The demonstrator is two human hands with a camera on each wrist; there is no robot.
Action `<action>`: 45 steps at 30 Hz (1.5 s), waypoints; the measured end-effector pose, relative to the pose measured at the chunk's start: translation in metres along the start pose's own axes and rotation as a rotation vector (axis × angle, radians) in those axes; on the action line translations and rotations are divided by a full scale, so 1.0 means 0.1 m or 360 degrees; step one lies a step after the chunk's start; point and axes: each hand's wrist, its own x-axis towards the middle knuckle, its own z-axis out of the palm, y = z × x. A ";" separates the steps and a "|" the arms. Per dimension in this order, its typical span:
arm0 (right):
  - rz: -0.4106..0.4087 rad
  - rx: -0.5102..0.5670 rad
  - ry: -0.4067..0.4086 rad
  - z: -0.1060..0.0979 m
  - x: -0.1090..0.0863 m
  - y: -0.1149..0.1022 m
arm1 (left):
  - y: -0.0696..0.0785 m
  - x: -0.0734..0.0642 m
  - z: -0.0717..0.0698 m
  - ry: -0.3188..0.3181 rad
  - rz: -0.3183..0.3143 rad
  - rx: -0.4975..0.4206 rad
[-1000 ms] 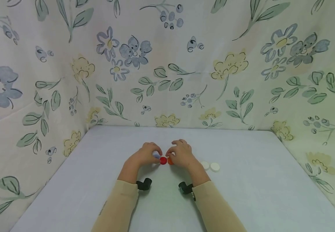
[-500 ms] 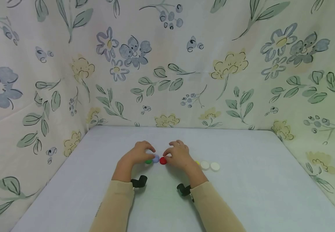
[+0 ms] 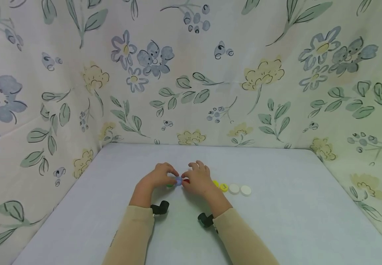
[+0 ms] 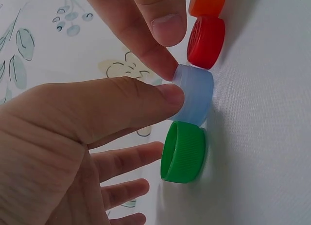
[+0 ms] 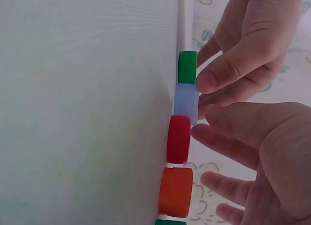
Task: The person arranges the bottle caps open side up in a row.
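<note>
My left hand (image 3: 161, 176) pinches a light blue bottle cap (image 4: 198, 96) between thumb and index finger, its other fingers spread out behind. Beside that cap, on the left, is a green bottle cap (image 4: 188, 152), its hollow side showing in the left wrist view. A red bottle cap (image 5: 179, 139) lies on the blue one's other side. Over the red cap comes my right hand (image 3: 198, 178), thumb and index fingertip apart, the index tip right at the blue cap's edge. An orange bottle cap (image 5: 176, 192) follows in the row.
Further right in the row lie a dark green cap (image 5: 170, 222), yellow caps (image 3: 224, 187) and two white caps (image 3: 234, 188), all on a white table (image 3: 277, 221). A floral curtain (image 3: 191, 110) hangs around the table's back and sides.
My left hand has moved left from the red cap to the blue cap. My right hand has followed leftward from the orange cap across the red one, uncovering the yellow caps.
</note>
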 end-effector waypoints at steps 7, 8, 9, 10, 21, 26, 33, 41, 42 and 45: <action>-0.0011 -0.0017 -0.0028 0.00 -0.02 0.00 | -0.02 0.00 0.01 -0.0028 -0.0051 -0.0036; -0.0008 -0.0018 -0.0032 0.00 -0.02 0.00 | -0.02 0.00 0.01 -0.0031 -0.0050 -0.0033; -0.0006 -0.0015 -0.0035 0.00 -0.02 0.00 | -0.02 0.00 0.01 -0.0036 -0.0046 -0.0028; -0.0005 -0.0009 -0.0035 0.00 -0.02 0.00 | -0.02 0.00 0.01 -0.0037 -0.0040 -0.0018; -0.0011 0.0016 0.0028 0.04 -0.02 0.02 | -0.01 -0.02 -0.02 -0.0051 0.0011 -0.0024; -0.0010 0.0013 0.0075 0.07 0.00 0.03 | -0.01 -0.02 -0.01 -0.0054 0.0066 0.0005; -0.0033 0.0039 0.0093 0.09 0.00 0.03 | 0.03 -0.03 -0.01 -0.0068 0.0117 0.0074; -0.0052 0.0055 0.0113 0.08 -0.01 0.03 | 0.10 -0.05 -0.04 -0.0057 0.0144 0.0113; -0.0053 0.0065 0.0117 0.09 -0.01 0.03 | 0.10 -0.06 -0.04 -0.0053 0.0139 0.0103; -0.0039 0.0084 0.0128 0.09 0.00 0.04 | 0.10 -0.07 -0.05 -0.0038 0.0083 0.0042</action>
